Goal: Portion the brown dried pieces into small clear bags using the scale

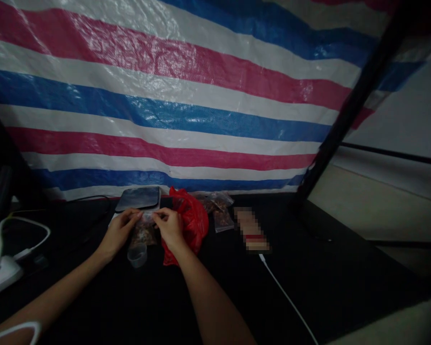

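Here we go: the left hand (pixel 120 232) and right hand (pixel 169 227) pinch the top of a clear plastic bag of reddish-brown pieces (pixel 145 235), near the back edge of the black table (pixel 326 287), right beside a crumpled red plastic bag (pixel 193 225).

No writing can be read on the clear plastic packet (pixel 145 233) or elsewhere.

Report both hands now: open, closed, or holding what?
Left hand: closed, pinching the top of a clear plastic bag of reddish-brown pieces.
Right hand: closed, pinching the same bag's top.
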Tool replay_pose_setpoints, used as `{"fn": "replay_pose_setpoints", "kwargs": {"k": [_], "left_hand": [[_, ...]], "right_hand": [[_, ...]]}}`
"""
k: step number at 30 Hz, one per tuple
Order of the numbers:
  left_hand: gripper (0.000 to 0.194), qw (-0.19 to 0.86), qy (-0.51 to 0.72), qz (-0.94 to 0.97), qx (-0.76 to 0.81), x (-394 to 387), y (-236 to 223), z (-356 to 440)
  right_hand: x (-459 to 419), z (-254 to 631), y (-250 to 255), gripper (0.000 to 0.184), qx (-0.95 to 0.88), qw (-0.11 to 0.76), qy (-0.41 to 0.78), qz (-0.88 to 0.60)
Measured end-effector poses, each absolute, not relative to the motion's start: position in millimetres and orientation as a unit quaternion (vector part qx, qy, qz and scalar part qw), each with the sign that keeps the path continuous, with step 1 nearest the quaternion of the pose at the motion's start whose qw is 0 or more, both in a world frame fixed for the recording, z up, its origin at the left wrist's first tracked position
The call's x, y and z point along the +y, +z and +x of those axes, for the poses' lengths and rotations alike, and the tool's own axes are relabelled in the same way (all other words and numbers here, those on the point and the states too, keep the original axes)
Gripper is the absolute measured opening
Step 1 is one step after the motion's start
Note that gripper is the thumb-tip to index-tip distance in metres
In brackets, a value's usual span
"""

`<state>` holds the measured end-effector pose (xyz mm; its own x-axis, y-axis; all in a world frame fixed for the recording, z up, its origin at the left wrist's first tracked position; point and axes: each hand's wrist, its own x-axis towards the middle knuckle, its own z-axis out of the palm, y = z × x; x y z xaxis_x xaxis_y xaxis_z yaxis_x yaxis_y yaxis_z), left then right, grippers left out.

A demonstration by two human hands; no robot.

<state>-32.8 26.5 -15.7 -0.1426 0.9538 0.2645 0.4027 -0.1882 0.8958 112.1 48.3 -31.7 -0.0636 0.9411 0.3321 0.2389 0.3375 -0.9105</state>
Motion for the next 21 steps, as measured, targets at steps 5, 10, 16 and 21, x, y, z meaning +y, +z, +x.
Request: {"fn": "replay_pose_setpoints", "kwargs": {"k": [5,10,16,21], "left_hand": [[0.046,0.311,0.473,0.590,0.575,25.9,-11.0,-36.9],[0.043,0.318,0.447,0.587,0.596,25.0,-7.4,-39.9],[0.038,0.314,0.408,0.590,0.623,25.4,-4.7,-41.9],[0.041,0.290,0.370,0.573,0.671,21.7,-3.9,-38.3]], "right_hand": [[40.3,108.0,-24.8,0.019,-0.630,0.487,0.350,-0.494],[36.9,109.2,-21.4,0.014,-0.643,0.479,0.331,-0.498],[36.0,107.1,-24.0,0.018,-0.677,0.465,0.335,-0.462],[38.8,105.7,-25.7,0.015,-0.662,0.449,0.369,-0.473]]}}
